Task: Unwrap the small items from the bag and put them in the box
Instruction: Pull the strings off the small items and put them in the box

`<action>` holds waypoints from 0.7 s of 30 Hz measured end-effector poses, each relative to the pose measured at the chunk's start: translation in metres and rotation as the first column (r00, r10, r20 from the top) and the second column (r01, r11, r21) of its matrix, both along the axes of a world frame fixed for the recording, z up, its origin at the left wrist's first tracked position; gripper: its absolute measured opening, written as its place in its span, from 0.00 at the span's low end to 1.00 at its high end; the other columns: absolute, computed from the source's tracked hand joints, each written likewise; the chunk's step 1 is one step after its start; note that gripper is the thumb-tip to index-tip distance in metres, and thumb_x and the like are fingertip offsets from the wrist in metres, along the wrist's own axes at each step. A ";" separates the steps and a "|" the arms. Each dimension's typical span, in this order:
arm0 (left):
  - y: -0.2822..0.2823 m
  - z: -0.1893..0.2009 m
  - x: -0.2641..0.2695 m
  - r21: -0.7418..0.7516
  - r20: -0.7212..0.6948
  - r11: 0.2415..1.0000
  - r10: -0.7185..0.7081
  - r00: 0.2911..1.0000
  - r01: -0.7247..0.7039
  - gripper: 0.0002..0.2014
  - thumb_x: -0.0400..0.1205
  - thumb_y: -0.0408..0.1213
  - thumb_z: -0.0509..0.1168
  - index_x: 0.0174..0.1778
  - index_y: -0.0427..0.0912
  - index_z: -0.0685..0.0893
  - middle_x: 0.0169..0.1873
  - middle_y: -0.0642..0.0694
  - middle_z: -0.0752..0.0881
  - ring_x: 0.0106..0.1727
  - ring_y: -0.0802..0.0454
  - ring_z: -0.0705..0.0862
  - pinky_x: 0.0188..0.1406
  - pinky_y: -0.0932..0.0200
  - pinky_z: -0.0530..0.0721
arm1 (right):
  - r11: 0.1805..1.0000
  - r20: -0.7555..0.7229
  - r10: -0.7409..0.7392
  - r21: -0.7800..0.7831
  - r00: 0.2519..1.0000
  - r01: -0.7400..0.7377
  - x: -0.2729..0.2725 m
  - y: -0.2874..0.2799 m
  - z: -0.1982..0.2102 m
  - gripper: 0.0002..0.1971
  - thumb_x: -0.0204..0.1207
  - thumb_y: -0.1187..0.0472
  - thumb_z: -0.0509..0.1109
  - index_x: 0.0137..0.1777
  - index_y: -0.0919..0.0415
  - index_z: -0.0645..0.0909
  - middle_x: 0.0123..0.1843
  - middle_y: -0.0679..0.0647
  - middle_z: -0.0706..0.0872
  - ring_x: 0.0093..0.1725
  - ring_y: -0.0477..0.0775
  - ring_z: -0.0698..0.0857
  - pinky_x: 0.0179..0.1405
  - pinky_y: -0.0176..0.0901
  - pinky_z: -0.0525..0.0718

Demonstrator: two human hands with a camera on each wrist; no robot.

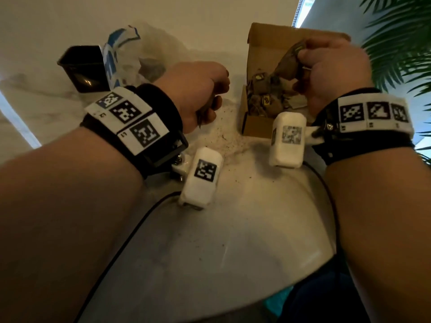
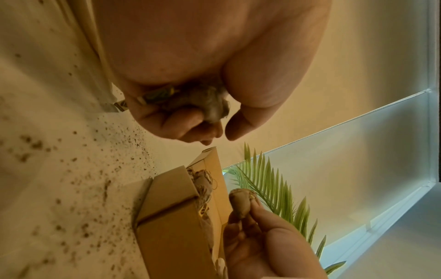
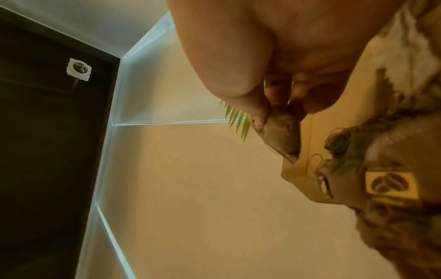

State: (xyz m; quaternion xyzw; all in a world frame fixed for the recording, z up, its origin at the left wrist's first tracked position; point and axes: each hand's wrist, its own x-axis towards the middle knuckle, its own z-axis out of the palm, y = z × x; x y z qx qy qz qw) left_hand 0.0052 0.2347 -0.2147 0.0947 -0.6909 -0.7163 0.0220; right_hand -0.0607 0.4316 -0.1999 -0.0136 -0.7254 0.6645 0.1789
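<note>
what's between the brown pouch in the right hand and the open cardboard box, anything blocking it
Nothing visible blocks it. The right hand pinches the brown pouch directly over the open cardboard box, whose flap stands upright behind. Pouches already fill much of the box, but the opening is clear. The left hand stays off to the side.

The crumpled thing (image 2: pixel 190 102) in the left hand (image 1: pixel 198 89) is mostly buried by curled fingers; the box (image 1: pixel 258 122) near the counter's far edge has its right wall behind the right hand (image 1: pixel 331 68); the bag's (image 1: pixel 130 54) contents blur.
</note>
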 end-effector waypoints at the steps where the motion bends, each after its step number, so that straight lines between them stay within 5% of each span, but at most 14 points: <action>1: 0.000 -0.001 0.000 0.003 0.008 1.000 -0.005 1.000 0.005 0.03 0.82 0.32 0.65 0.44 0.43 0.81 0.39 0.44 0.82 0.29 0.52 0.76 0.22 0.63 0.70 | 0.999 0.026 -0.008 0.042 1.000 0.007 -0.002 0.001 0.000 0.10 0.81 0.63 0.73 0.47 0.44 0.86 0.52 0.52 0.91 0.47 0.52 0.93 0.42 0.47 0.92; 7: -0.002 -0.001 -0.003 0.049 0.029 0.998 -0.038 0.999 0.037 0.05 0.80 0.31 0.61 0.39 0.44 0.76 0.37 0.46 0.80 0.28 0.52 0.75 0.21 0.64 0.70 | 0.940 0.172 0.045 0.327 0.984 -0.100 -0.006 0.001 0.002 0.12 0.82 0.60 0.71 0.62 0.46 0.87 0.63 0.50 0.87 0.60 0.53 0.86 0.62 0.51 0.88; 10: -0.002 -0.001 -0.003 0.051 0.032 0.998 -0.044 0.999 0.043 0.04 0.81 0.32 0.61 0.40 0.44 0.75 0.35 0.47 0.81 0.27 0.52 0.75 0.21 0.65 0.70 | 0.932 0.215 0.063 0.337 0.975 -0.134 -0.002 0.000 -0.004 0.10 0.73 0.63 0.74 0.46 0.44 0.89 0.56 0.51 0.92 0.55 0.55 0.92 0.55 0.56 0.92; 14: -0.001 -0.001 -0.002 0.061 0.038 0.997 -0.040 0.998 0.038 0.04 0.81 0.33 0.61 0.41 0.45 0.75 0.35 0.48 0.81 0.27 0.53 0.75 0.21 0.65 0.70 | 0.912 0.213 0.028 0.395 0.977 -0.113 0.000 -0.001 -0.006 0.09 0.71 0.61 0.74 0.41 0.43 0.87 0.55 0.49 0.92 0.57 0.53 0.91 0.56 0.54 0.91; 18: -0.001 0.001 0.000 0.101 0.058 0.995 -0.031 0.998 0.025 0.01 0.81 0.35 0.60 0.47 0.44 0.74 0.40 0.46 0.80 0.29 0.52 0.75 0.21 0.62 0.71 | 0.917 0.216 0.026 0.383 0.976 -0.109 0.000 -0.002 -0.008 0.10 0.73 0.59 0.75 0.54 0.53 0.89 0.57 0.55 0.91 0.49 0.53 0.91 0.48 0.50 0.93; 21: -0.003 0.002 0.000 0.147 0.067 0.989 -0.033 0.997 0.023 0.04 0.80 0.37 0.60 0.49 0.44 0.75 0.41 0.45 0.81 0.30 0.51 0.75 0.23 0.63 0.72 | 0.898 0.203 0.018 0.428 0.979 -0.105 0.000 -0.003 -0.007 0.13 0.73 0.58 0.74 0.57 0.55 0.89 0.58 0.56 0.91 0.53 0.56 0.92 0.50 0.53 0.93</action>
